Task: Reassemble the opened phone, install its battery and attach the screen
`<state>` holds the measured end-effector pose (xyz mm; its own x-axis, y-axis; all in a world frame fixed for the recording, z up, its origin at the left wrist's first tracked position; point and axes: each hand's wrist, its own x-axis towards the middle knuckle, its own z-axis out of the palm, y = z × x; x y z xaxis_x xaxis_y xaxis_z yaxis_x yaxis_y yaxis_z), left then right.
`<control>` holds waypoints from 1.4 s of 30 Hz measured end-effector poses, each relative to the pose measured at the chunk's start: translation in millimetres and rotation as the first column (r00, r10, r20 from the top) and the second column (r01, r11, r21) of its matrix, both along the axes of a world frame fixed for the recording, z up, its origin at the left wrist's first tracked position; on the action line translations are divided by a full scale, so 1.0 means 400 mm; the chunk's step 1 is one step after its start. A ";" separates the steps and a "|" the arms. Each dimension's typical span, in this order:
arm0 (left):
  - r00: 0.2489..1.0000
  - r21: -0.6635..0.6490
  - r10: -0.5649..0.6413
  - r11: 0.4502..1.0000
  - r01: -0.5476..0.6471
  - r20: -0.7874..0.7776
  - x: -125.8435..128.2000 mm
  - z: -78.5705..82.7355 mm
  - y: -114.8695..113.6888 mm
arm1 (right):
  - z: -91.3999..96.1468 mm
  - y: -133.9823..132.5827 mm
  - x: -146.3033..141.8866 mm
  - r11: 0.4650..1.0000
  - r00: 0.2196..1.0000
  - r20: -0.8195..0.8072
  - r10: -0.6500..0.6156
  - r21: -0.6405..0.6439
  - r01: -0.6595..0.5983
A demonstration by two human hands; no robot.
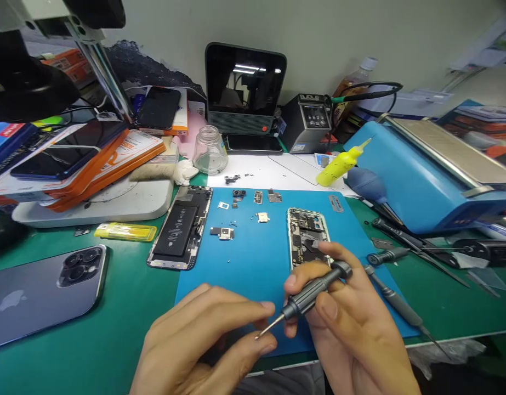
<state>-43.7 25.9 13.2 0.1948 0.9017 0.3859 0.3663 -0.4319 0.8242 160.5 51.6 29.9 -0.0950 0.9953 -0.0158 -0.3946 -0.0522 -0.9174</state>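
My right hand point(351, 329) is closed around a dark grey screwdriver point(314, 291), whose metal tip points left toward my left hand point(207, 340). The left hand's thumb and fingers pinch together right at the tip; what they hold is too small to make out. Both hands hover over the near edge of a blue work mat point(253, 258). Just behind the right hand lies an opened phone frame point(306, 236) with its circuitry bare. A second opened phone with a black battery point(181, 227) lies at the mat's left edge. Several small removed parts point(244, 211) are scattered on the mat.
A grey phone point(43, 291) lies face down at left on the green mat, beside a yellow lighter point(125, 232). Boxes and phones are stacked at back left. A glass jar point(209, 151), a dark screen, a soldering station point(308, 123), a yellow bottle point(341, 164) and a blue machine point(425, 175) stand behind. Tools lie at right.
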 end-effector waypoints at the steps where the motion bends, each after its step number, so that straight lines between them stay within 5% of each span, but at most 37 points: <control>1: 0.998 0.016 0.015 1.000 -0.014 -0.055 0.003 -0.005 0.001 | 0.006 0.006 0.008 0.999 0.999 0.016 -0.048 0.011 0.048; 4: 0.945 0.160 0.116 0.985 -0.069 -0.305 0.018 -0.028 0.003 | 0.017 0.023 0.039 0.916 0.919 0.121 -0.374 0.204 0.346; 6: 0.860 0.296 0.170 0.955 -0.024 -0.480 0.033 -0.043 0.005 | 0.012 0.027 0.060 0.737 0.753 0.176 -0.634 0.432 0.520; 8: 0.783 0.378 0.187 0.924 0.065 -0.593 0.047 -0.051 0.008 | -0.005 0.025 0.078 0.577 0.589 0.225 -0.776 0.629 0.520; 9: 0.758 0.392 0.179 0.913 0.109 -0.628 0.053 -0.052 0.010 | -0.017 0.022 0.085 0.547 0.543 0.264 -0.797 0.697 0.464; 14: 0.709 0.332 0.121 0.928 0.167 -0.694 0.067 -0.044 0.011 | -0.067 0.013 0.107 0.641 0.536 0.484 -0.691 0.754 0.145; 21: 0.698 0.278 0.087 0.946 0.165 -0.711 0.066 -0.049 0.009 | -0.058 0.007 0.102 0.758 0.598 0.541 -0.591 0.626 0.183; 27: 0.706 0.325 0.079 0.920 0.221 -0.704 0.059 -0.054 0.020 | -0.057 0.010 0.100 0.730 0.587 0.528 -0.614 0.663 0.167; 38: 0.728 0.264 0.068 0.951 0.158 -0.682 0.070 -0.046 0.008 | -0.056 0.014 0.088 0.730 0.583 0.521 -0.624 0.655 0.195; 42: 0.723 0.262 0.066 0.951 0.162 -0.688 0.069 -0.046 0.008 | -0.075 0.006 0.107 0.650 0.478 0.528 -0.702 0.749 0.127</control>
<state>-16.2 29.3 -5.1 0.5459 0.7549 0.3634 0.7487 -0.6343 0.1929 203.3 54.1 0.0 0.0949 0.7187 0.6889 0.6018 0.5098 -0.6148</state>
